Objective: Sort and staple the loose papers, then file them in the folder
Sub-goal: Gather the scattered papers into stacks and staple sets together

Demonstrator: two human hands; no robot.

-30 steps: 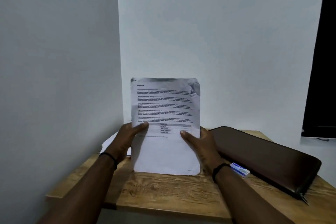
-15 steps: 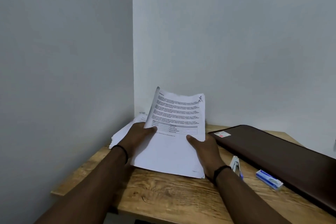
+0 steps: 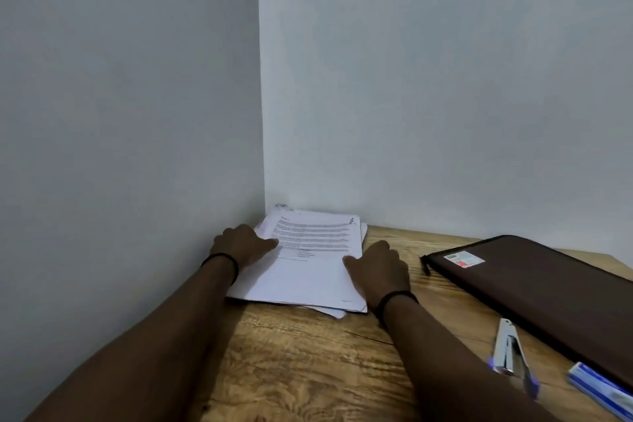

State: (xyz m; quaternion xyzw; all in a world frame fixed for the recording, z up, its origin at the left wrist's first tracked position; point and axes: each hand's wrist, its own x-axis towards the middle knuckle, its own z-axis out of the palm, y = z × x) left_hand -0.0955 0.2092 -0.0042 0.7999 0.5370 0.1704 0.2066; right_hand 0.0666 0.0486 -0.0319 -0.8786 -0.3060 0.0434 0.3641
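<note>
Papers: a stack of white printed sheets (image 3: 308, 260) lies flat on the wooden surface (image 3: 308, 363), pushed into the corner where the two pale walls meet; the top sheet carries blocks of small text and a short table, too blurred to read; lower sheets stick out a little at the near right corner and along the far edge
Left hand: the left hand (image 3: 241, 243) rests on the left edge of the stack, thumb stretched across the top sheet, the other fingers curled down over the paper's side; it grips the stack's edge
Right hand: the right hand (image 3: 376, 269) sits at the right edge of the stack, thumb lying on the top sheet, fingers folded down beside the paper; it too holds the stack by its edge
Wrists: each wrist wears a thin black band
Folder: a dark brown zip folder (image 3: 544, 291) lies closed on the surface to the right of the papers, apart from them, with a small white and red label near its far corner
Stapler: a silver stapler with blue trim (image 3: 510, 353) lies just beside the folder's near edge, to the right of the right forearm
Box: a small blue and white box (image 3: 599, 390) lies near the stapler, at the folder's near edge
</note>
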